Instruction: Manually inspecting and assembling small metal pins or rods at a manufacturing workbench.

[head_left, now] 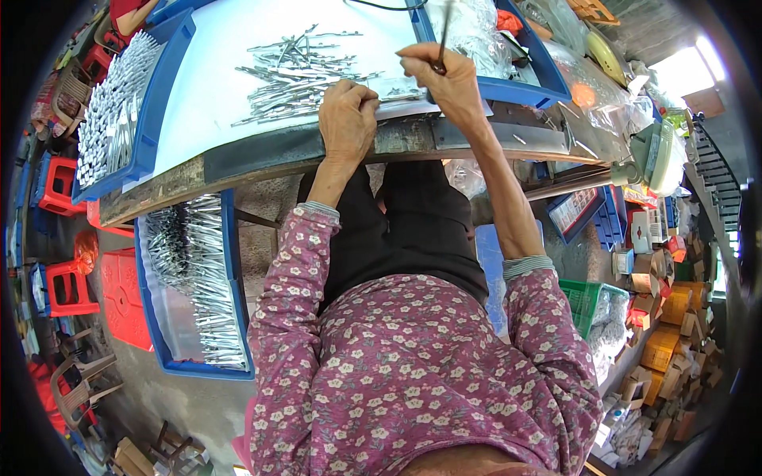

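My left hand is at the table's near edge, fingers curled and pressed down on one end of a thin metal strip that lies along the edge. Just right of it, my right hand is raised a little above the table, closed around a tool with a thin dark shaft pointing up and away. The tool's working end is hard to make out. Beyond my left hand, a loose pile of slim silvery metal strips is spread on a white sheet.
On the left, a blue tray holds stacked pale metal pieces. Below the table, another blue tray contains metal strips and dark parts. Clear plastic bags fill a blue tray at the right. A lamp-like green and white fixture projects beside the table.
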